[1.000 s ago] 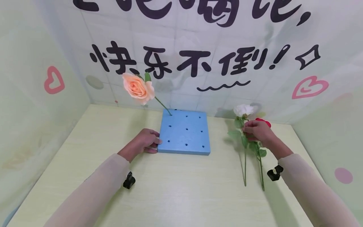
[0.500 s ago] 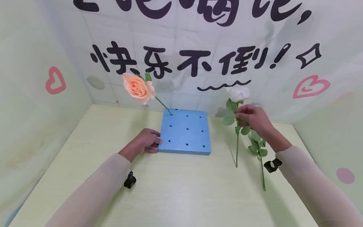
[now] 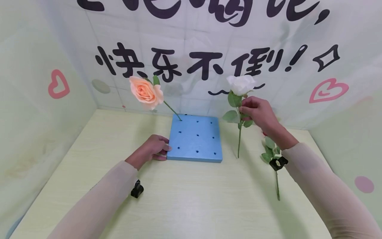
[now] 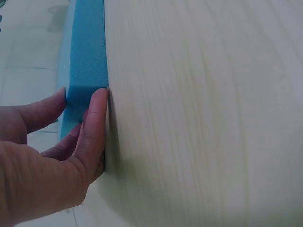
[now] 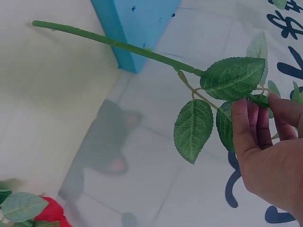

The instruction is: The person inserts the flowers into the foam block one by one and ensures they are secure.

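My left hand [image 3: 153, 147] grips the left edge of a blue foam block [image 3: 204, 144] with small holes across its top. In the left wrist view, the thumb lies on the block's upper face and the fingers [image 4: 94, 125] on its side. A peach rose [image 3: 146, 92] leans left, its stem standing in the far left hole. To the right of the block, my right hand [image 3: 259, 111] pinches a white rose [image 3: 241, 83] by the stem below the bloom. That rose is upright above the table, its green stem [image 5: 128, 46] hanging free.
On the right side of the table [image 3: 185, 196] lies a red rose [image 5: 52, 212]; my right forearm partly hides it in the head view. A printed cloth wall [image 3: 185, 36] closes the back, with side walls left and right.
My right hand has raised the white rose off the table and carried it left towards the block, standing it more upright. The red rose stays behind. My left hand keeps its place.
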`<state>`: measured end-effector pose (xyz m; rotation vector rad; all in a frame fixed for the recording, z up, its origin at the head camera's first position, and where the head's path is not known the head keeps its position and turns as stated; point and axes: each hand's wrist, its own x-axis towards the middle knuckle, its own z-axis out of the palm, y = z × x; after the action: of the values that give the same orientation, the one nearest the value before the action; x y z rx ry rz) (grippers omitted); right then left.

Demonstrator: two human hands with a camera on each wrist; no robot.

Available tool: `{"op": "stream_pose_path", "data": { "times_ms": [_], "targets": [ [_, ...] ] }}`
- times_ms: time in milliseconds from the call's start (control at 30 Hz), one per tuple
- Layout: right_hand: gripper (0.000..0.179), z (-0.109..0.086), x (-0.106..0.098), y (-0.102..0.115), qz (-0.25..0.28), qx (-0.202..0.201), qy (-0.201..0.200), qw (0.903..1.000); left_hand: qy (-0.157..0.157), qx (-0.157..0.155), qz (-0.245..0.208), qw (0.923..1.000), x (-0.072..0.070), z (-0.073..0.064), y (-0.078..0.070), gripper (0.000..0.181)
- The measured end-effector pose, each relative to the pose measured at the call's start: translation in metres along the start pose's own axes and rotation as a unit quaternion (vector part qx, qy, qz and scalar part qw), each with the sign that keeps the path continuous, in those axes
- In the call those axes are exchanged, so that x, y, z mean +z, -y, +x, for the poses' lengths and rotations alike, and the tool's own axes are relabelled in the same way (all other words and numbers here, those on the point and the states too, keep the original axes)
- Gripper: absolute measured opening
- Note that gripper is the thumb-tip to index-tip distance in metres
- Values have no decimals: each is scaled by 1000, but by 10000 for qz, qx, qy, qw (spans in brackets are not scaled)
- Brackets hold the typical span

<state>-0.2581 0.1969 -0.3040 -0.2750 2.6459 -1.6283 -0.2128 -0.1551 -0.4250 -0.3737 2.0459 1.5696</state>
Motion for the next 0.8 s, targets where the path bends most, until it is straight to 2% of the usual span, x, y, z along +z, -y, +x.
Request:
{"op": "stream_pose_path", "data": {
  "times_ms": [467, 800],
  "targets": [
    [22, 14, 13, 32, -67, -409, 152, 9990, 1, -6, 39, 10000, 0, -1, -1, 45],
    [20, 24, 26, 62, 268, -615, 101, 9977, -39, -105, 18, 9999, 1, 1, -2, 45]
  ]
}}
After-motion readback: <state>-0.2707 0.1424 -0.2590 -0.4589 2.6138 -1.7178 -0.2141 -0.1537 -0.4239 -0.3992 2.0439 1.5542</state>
